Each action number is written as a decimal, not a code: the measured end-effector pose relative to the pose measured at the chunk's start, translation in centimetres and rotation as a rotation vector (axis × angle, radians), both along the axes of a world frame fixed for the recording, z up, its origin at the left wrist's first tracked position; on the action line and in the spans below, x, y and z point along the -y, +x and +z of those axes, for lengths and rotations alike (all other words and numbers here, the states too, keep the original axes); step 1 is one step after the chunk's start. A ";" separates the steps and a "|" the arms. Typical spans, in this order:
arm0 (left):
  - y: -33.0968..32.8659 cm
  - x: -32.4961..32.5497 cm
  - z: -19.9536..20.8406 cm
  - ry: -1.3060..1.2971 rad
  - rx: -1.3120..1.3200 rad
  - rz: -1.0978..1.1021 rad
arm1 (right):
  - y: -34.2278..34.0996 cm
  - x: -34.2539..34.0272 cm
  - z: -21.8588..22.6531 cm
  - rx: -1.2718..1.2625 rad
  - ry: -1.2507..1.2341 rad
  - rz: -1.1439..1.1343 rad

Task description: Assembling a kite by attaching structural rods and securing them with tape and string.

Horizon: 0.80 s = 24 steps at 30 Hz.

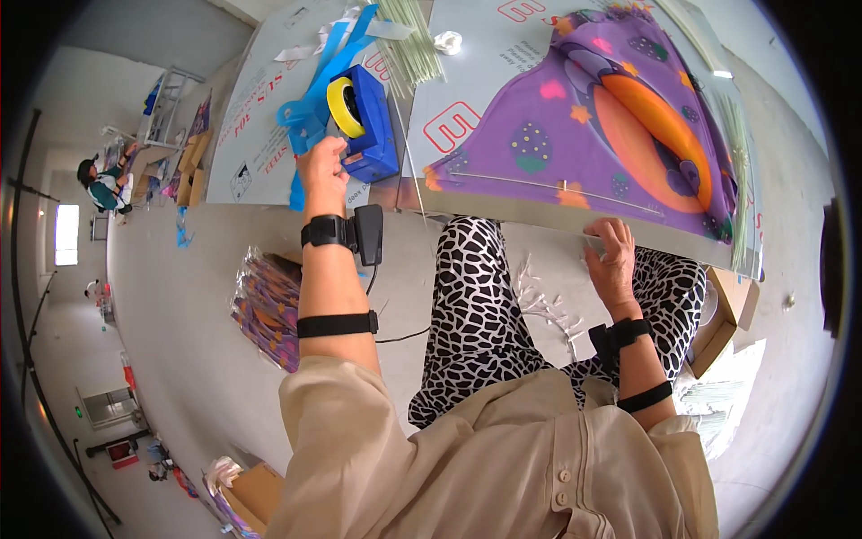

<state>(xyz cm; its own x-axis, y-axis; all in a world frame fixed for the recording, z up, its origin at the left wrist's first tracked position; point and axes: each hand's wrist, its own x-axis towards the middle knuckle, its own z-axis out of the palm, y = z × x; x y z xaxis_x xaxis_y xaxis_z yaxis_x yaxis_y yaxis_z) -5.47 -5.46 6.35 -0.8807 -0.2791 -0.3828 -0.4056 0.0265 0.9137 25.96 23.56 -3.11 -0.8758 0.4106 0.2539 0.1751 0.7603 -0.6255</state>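
My left hand [324,172] is closed, its fingers curled together beside the blue tape dispenser [384,130]. Whatever its fingertips may hold is hidden. A yellow roll of tape [340,106] sits in the dispenser. At the table's front edge, my right hand [612,260] has bent fingers with a gap between thumb and forefinger, and nothing shows in it. Just beyond it lies a purple kite-shaped fabric sheet [503,144] printed with stars, eggs and a large orange crescent. A thin white rod [530,187] runs along the sheet's near edge.
Blue strips [310,112] lie left of the dispenser, with a bundle of thin pale rods [413,45] behind. More rods [738,180] lie along the table's right side. Below are a bagged stack of printed fabric [269,305] and a cardboard box [724,319]. Another person [106,187] sits far left.
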 end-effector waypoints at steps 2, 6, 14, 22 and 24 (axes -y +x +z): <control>1.1 0.1 -0.1 -0.049 -0.001 -0.015 | 0.0 -0.2 -0.3 -0.004 0.005 -0.001; 2.9 1.0 -1.2 -0.047 0.038 -0.023 | -0.1 -0.1 -0.2 -0.003 0.018 -0.015; 3.0 2.9 -5.4 0.601 0.296 -0.080 | -0.5 0.1 -0.1 -0.003 0.027 -0.046; 6.4 1.2 -6.1 0.069 -0.118 0.253 | -0.5 0.1 -0.3 -0.004 0.067 -0.051; 4.1 1.8 -5.0 -0.108 -0.507 0.052 | -0.7 0.3 -0.2 -0.003 0.070 -0.046</control>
